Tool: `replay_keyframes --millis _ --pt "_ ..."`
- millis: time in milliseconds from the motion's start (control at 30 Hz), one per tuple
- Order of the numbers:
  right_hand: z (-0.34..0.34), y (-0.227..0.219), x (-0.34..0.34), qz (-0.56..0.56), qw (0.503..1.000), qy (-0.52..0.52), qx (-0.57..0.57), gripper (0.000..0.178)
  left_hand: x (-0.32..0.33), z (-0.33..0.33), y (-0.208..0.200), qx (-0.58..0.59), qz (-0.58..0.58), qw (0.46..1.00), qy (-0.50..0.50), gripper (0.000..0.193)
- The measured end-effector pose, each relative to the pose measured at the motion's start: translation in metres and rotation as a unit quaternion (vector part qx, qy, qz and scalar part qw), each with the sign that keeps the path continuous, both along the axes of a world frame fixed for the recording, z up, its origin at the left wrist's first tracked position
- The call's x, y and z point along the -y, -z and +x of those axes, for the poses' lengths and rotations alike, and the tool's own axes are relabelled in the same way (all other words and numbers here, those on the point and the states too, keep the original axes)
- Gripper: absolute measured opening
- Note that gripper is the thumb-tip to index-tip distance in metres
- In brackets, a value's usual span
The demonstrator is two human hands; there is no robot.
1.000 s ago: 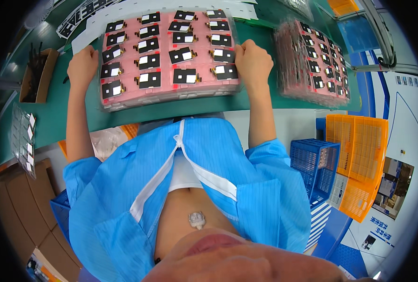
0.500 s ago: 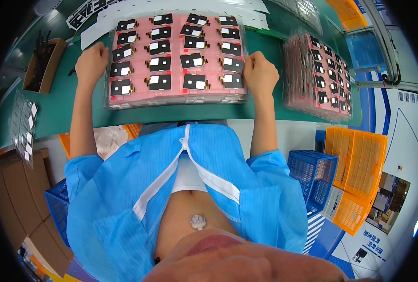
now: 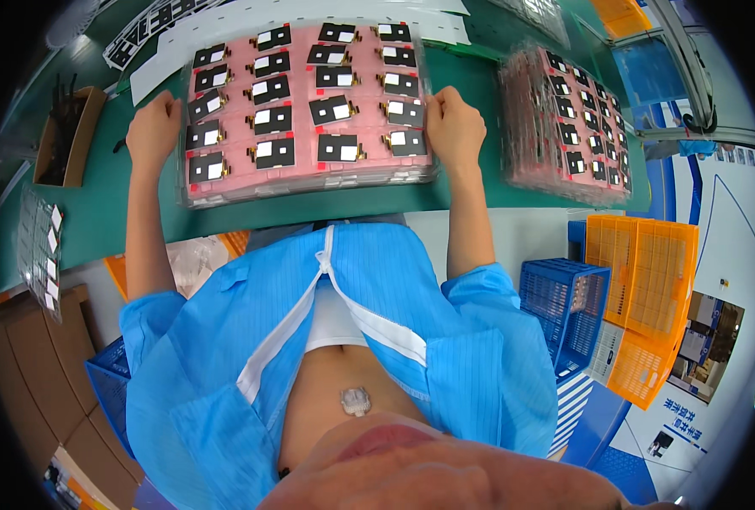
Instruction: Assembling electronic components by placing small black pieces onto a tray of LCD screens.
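Observation:
A stack of clear plastic trays with a pink top layer lies between my hands on a green table. Columns of small flat black parts, with white squares and gold-coloured tabs, fill its top. At the stack's left edge, my left hand is closed, its fingertips hidden against the rim. My right hand is curled closed on the opposite edge, its thumb and fingers pressed together there. Another tray stack, loaded with similar parts, stands to the right of my right hand.
Left of my left hand sits a cardboard box holding dark items. Clear blister trays lean at the table's left edge. White sheets lie behind the stack. Blue baskets and orange crates stand below on the right.
The whole view has shifted and tilted slightly. Both hands keep their places at the stack's edges, and the trays and parts show no movement on the table.

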State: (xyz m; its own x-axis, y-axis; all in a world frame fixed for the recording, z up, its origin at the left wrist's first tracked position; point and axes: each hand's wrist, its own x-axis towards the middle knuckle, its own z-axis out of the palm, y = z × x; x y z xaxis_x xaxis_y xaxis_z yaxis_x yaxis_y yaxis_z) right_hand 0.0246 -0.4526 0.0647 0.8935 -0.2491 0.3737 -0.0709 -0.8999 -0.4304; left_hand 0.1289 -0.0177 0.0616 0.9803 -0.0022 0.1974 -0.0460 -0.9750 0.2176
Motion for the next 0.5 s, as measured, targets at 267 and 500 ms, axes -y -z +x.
replay_keyframes --millis 267,500 --pt "-0.002 -0.006 0.001 0.013 1.000 0.002 0.020 0.025 -0.003 0.001 -0.010 0.007 0.005 1.000 0.016 0.030" --pt "0.003 -0.026 0.000 0.014 1.000 -0.009 0.023 0.025 -0.011 0.005 -0.014 0.021 0.013 1.000 0.010 0.032"
